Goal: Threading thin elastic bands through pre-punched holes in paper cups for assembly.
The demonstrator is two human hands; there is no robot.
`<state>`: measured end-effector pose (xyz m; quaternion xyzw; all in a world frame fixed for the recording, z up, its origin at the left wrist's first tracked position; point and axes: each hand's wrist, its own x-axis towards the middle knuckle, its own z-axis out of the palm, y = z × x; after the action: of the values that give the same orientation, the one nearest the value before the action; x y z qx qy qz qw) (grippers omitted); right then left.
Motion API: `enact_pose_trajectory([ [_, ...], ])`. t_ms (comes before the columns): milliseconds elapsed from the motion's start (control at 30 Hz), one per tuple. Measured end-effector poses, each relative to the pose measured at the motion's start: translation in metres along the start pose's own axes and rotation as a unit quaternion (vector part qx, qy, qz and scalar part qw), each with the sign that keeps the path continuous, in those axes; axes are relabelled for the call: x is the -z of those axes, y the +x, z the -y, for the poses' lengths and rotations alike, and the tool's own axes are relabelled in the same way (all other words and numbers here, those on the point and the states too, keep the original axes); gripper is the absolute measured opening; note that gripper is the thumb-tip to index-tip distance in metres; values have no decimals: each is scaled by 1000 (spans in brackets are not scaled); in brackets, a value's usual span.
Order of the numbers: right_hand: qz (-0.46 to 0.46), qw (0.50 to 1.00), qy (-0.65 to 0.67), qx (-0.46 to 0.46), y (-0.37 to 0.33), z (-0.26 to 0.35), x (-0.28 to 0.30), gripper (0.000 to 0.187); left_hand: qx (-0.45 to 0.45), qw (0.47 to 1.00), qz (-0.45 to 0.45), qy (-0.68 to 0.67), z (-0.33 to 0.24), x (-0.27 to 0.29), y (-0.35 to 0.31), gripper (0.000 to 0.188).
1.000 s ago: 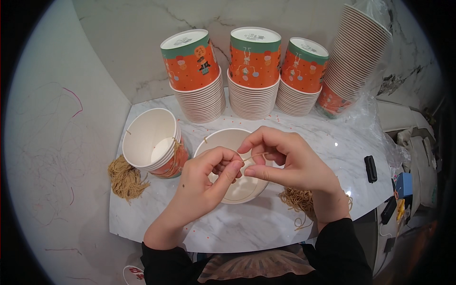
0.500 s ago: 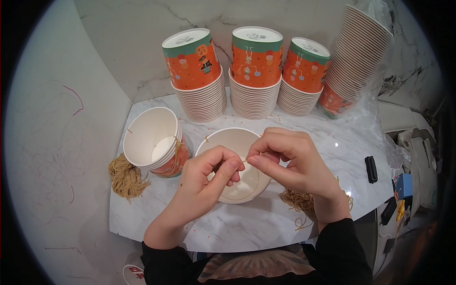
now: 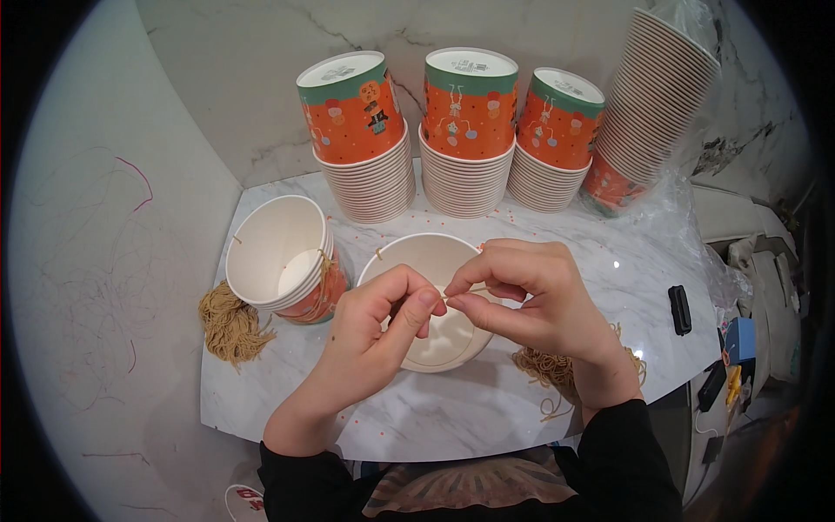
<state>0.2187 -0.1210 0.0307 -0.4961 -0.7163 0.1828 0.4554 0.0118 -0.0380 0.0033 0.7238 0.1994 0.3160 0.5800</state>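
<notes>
My left hand (image 3: 370,326) and my right hand (image 3: 539,291) meet over a large white-lined paper bucket (image 3: 416,252) at the middle of the table. Thumb and forefinger of each are closed in a pinch on a thin tan cord (image 3: 445,299), and their tips almost touch. Most of the cord is hidden by my fingers. A short loop of cord (image 3: 378,254) hangs over the bucket's upper left rim. Below my right wrist lies a loose tangle of tan cord (image 3: 548,367), partly covered by my forearm.
At left stands a tilted stack of nested paper buckets (image 3: 277,230) with cord at its rim, beside a tan cord bundle (image 3: 230,322). Upturned orange-and-green bucket stacks (image 3: 370,165) line the back. A plastic-wrapped stack (image 3: 661,96) leans at right, near a black clip-like object (image 3: 679,311).
My right fingertips have shifted slightly left and down, closer to my left fingertips on the cord. My left hand and the buckets stay in place.
</notes>
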Motion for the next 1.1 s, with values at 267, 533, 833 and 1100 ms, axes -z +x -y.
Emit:
enact_pose_trajectory([
  [267, -2, 999, 35, -18, 3, -1, 0, 9, -21, 1000, 6, 20, -2, -1, -1, 18],
  [533, -16, 989, 126, -72, 2, -6, 1, 8, -213, 944, -40, 248, 2, -7, 3, 3],
  [833, -60, 981, 140, -122, 5, -11, 11, 7, -72, 958, 105, 256, -11, -12, -4, 23],
  [1100, -62, 983, 133, -113, 7, -11, 15, 5, -50, 918, 220, 327, 5, -10, -6, 46],
])
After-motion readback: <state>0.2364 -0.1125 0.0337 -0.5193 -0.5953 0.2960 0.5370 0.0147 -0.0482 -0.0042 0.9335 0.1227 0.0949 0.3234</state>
